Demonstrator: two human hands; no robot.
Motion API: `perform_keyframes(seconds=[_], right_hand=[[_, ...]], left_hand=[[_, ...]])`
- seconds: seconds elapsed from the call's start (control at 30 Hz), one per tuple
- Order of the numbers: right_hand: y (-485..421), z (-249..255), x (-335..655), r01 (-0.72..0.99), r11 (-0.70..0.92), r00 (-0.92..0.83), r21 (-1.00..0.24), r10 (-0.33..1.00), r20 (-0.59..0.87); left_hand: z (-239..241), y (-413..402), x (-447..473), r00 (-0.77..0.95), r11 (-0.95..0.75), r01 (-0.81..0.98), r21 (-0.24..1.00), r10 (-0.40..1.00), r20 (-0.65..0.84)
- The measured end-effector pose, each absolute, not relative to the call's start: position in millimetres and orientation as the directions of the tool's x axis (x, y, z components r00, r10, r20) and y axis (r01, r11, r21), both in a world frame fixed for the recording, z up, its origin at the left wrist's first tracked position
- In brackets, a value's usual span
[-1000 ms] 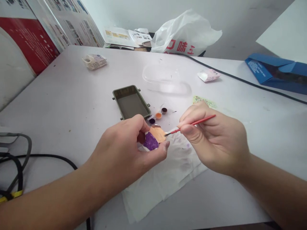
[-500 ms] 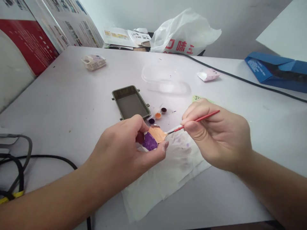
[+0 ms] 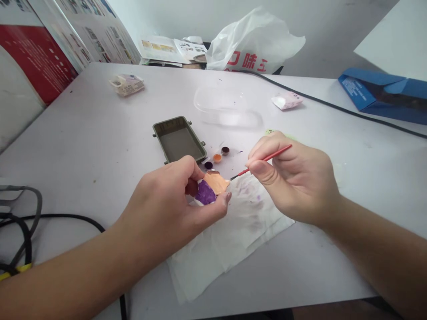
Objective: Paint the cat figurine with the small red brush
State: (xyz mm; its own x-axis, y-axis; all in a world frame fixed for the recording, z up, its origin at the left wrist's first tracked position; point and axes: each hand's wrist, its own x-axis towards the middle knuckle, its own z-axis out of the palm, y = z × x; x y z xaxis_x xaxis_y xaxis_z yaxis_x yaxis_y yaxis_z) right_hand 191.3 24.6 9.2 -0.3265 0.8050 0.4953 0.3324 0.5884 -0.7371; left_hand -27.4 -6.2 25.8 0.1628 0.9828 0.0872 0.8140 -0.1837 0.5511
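Observation:
Between the thumb and fingers of my left hand [image 3: 173,195] is a small painted piece [image 3: 216,182], purple on one side and light orange on the other, with a brown patch at its top. What the piece depicts I cannot make out. My right hand [image 3: 293,178] pinches a thin red paintbrush [image 3: 270,156], its dark tip at the right edge of the orange area; whether it touches is too fine to tell. Just beyond the piece stand little paint pots: purple [image 3: 208,165], orange [image 3: 217,158] and dark brown [image 3: 225,150]. Under my hands lies a stained white tissue [image 3: 230,240].
Behind my left hand sits an olive-green tray [image 3: 180,140]. Farther back are a clear plastic lid [image 3: 220,100], two crumpled packets [image 3: 126,84] and a black cable [image 3: 320,103]. A blue box [image 3: 373,95] stands at the right; more cables [image 3: 30,231] lie at the left.
The red paintbrush and my right hand have shifted slightly left and up, and the brush is angled a little more steeply. The whole view has also moved slightly. My left hand keeps its hold.

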Motion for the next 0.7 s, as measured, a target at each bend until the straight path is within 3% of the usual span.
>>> perform_keyframes(seconds=[0.2,0.47,0.6,0.7], right_hand=[[20.2,9.9,184.9,0.272,0.562,-0.305,-0.781,0.82,0.484],[24.3,9.1,190.3,0.375,0.527,-0.311,-0.763,0.847,0.432],[28.2,7.6,190.0,0.337,0.526,-0.238,-0.781,0.85,0.469],[36.1,2.0,186.2,0.414,0.519,-0.168,-0.748,0.851,0.497]], left_hand=[[26.1,-8.9,-27.2,0.182,-0.209,0.805,0.555,0.978,0.104],[24.0,-8.0,-28.2,0.166,-0.206,0.82,0.533,0.978,0.124],[25.0,-8.0,-28.0,0.174,-0.201,0.81,0.552,0.979,0.101],[24.4,-8.1,-27.5,0.189,-0.2,0.8,0.566,0.979,0.078]])
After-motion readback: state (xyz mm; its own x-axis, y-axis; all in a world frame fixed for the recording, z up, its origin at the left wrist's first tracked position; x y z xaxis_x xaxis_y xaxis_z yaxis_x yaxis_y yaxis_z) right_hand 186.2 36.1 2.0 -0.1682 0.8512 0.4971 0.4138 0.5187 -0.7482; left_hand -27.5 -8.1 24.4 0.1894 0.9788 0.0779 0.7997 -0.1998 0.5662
